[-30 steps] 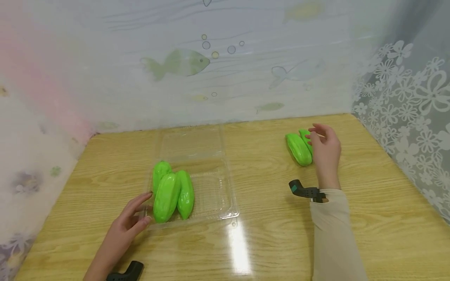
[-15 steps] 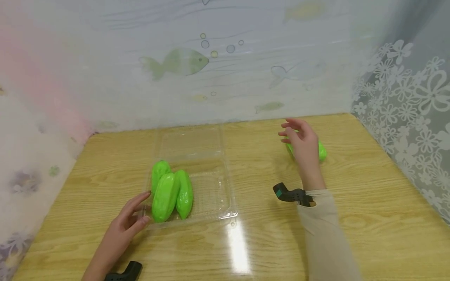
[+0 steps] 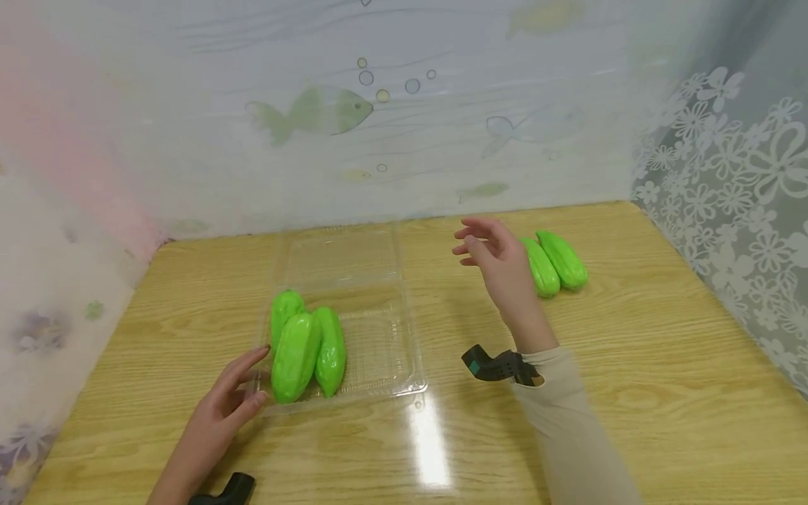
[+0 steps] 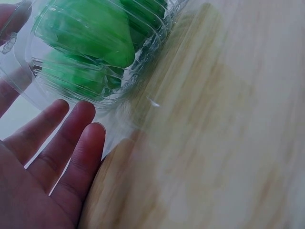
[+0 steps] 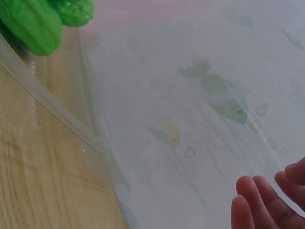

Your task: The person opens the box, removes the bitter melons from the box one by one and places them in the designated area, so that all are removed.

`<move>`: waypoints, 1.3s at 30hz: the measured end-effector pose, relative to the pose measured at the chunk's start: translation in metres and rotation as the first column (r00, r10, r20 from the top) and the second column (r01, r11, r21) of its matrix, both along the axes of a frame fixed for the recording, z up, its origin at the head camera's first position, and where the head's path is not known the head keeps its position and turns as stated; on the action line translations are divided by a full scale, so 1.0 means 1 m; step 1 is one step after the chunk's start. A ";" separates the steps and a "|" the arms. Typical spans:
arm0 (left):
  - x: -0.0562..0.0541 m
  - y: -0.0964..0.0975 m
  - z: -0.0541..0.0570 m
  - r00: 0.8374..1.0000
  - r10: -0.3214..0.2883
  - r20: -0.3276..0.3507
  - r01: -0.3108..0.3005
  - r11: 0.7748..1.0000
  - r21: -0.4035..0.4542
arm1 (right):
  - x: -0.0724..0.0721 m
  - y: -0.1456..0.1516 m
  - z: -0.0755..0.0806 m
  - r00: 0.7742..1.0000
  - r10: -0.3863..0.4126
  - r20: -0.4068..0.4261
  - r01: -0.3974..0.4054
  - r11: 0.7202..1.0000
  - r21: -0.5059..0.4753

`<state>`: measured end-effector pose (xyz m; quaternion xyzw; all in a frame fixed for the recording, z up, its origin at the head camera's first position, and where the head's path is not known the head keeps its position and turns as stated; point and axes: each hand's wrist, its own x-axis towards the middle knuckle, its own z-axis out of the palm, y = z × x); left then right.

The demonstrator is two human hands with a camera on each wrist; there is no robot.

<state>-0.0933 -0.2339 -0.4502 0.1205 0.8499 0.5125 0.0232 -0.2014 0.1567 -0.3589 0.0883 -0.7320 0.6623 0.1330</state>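
My left hand point(image 3: 217, 410) rests by the left edge of a clear plastic clamshell box point(image 3: 381, 351), thumb and fingertips at its rim. In the left wrist view, its fingers point(image 4: 66, 157) extend straight beside the ribbed wall. Three glossy, ridged green toy vegetables point(image 3: 295, 359), shaped like stubby cucumbers, lie in the left half of the box, one partly hidden. My right hand point(image 3: 505, 273) hovers above the table to the right of the box, holding nothing, fingers loosely bent. Just beyond it lie two more green vegetables point(image 3: 562, 261), one partly covered by the hand.
The box's lid point(image 3: 344, 256) lies folded back toward the rear wall. A wall with fish drawings point(image 3: 429, 140) rises behind the wood-grain table point(image 3: 644, 351), and a flower-patterned panel point(image 3: 726, 175) stands along the right side.
My right hand has moved left, away from over the two green vegetables, bringing them back into view. The left hand and the box have stayed in place.
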 end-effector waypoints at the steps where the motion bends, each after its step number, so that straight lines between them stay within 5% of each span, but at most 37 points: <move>1: 0.000 0.000 0.000 1.000 0.000 -0.001 0.000 1.000 -0.002 | 0.001 -0.003 0.001 1.000 0.014 0.004 -0.014 1.000 0.006; 22: 0.000 0.001 0.001 1.000 0.015 -0.025 -0.016 0.999 -0.037 | 0.028 -0.077 -0.011 0.972 0.223 0.073 -0.232 0.955 0.185; 39: 0.000 -0.001 0.001 1.000 0.013 -0.016 -0.013 1.000 -0.019 | 0.046 -0.121 -0.032 0.935 0.337 0.109 -0.352 0.849 0.394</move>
